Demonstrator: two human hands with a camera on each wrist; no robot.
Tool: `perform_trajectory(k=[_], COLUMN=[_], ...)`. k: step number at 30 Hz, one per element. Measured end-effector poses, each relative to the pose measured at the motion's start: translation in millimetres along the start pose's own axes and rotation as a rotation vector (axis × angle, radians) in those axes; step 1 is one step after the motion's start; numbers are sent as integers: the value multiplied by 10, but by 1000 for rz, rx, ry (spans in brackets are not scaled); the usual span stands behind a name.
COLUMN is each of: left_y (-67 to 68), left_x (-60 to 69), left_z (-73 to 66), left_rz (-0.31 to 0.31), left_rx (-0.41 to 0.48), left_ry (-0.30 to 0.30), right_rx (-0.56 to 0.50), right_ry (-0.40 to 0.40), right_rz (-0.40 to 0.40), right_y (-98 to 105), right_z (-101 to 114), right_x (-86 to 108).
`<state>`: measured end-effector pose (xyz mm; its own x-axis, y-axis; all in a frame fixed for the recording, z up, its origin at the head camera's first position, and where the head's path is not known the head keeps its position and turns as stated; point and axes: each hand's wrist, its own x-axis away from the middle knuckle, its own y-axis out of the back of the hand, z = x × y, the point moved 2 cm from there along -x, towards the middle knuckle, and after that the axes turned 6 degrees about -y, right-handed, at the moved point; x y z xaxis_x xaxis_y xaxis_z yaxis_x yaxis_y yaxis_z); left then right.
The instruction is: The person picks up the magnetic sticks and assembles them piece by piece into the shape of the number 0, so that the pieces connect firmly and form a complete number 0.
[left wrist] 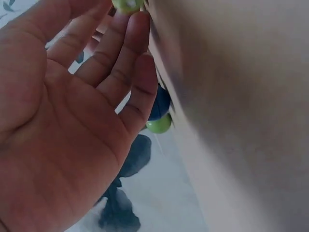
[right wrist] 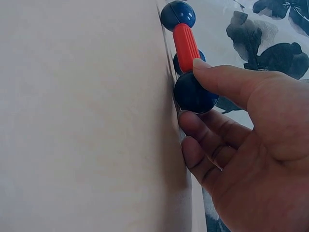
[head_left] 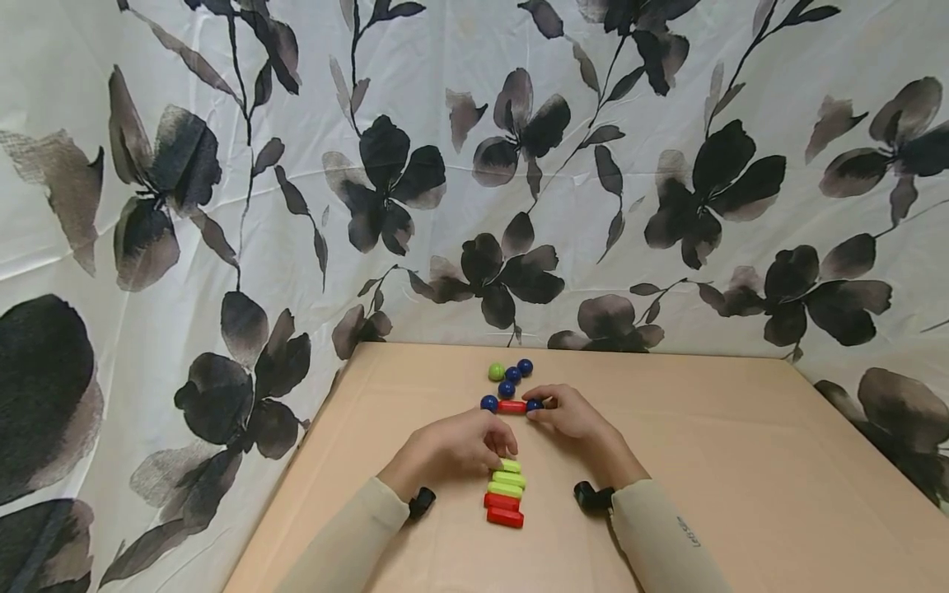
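Head view: right grip (head_left: pixel 572 414) pinches a blue ball (head_left: pixel 533 404), left grip (head_left: pixel 461 441) seemingly a green rod (head_left: pixel 510 465).

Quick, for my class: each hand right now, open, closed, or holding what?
Left hand: at a yellow-green rod; whether it grips cannot be told.
Right hand: closed, holding a blue ball.

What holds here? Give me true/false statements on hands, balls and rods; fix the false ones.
1. The right hand grips a blue ball. True.
2. That ball adjoins a green rod. False: it adjoins a red rod.
3. The rod row includes two reds. True.
4. The left hand is at the row's red end. False: it is at the green end.
5. In the head view, a green ball lies beyond both hands. True.
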<state>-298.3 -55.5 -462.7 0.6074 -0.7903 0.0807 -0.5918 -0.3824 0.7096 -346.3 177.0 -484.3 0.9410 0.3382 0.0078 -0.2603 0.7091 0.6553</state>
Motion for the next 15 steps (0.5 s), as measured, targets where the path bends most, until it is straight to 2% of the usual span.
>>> perform_trajectory(k=[10,12,15], left_y=[-32,-33,-3], left_x=[-68,-73,-52], left_z=[-69,-58,-20], left_rz=[-88,-105,-138], left_rx=[-277,-286,-239], left_ry=[14,5,-9], right_rx=[-10,-7,-8], right_ry=[-15,-11,-5], right_rz=[-7,-7,-4], right_y=[-8,-12,-20], right_z=[15,5,-10], right_x=[7,3,1])
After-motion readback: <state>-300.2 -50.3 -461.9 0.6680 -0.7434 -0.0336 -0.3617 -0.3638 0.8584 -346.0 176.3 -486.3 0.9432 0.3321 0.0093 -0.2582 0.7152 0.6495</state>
